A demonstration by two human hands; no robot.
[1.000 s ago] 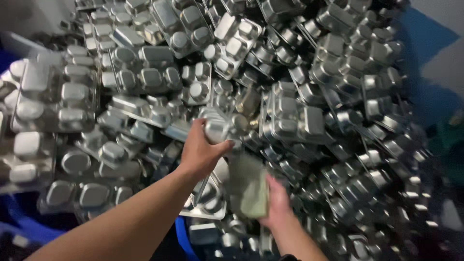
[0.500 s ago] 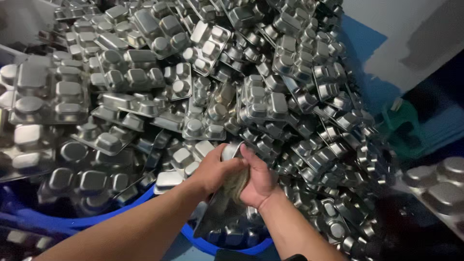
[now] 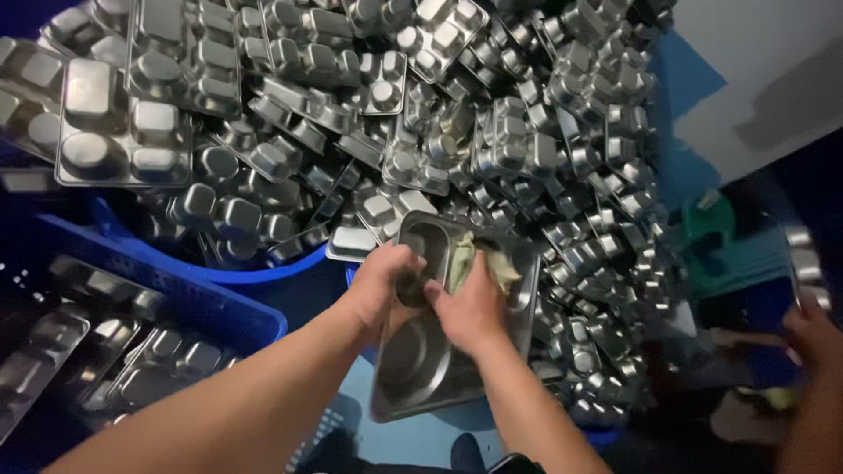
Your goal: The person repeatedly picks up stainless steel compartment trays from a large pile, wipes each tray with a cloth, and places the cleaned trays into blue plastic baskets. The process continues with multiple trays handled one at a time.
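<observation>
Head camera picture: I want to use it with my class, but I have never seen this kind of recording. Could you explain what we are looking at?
The camera sits on a person's head and looks down, so the two bare arms are the wearer's own. The left hand grips the edge of a steel compartment tray, tilted towards the person. The right hand presses a crumpled cloth into it. Behind lies a big heap of similar trays, some in a blue tub, others in a blue crate. At the right edge is another person's hand.

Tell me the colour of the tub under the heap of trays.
Blue: the tub shows its rim below the steel trays in the head view.
</observation>
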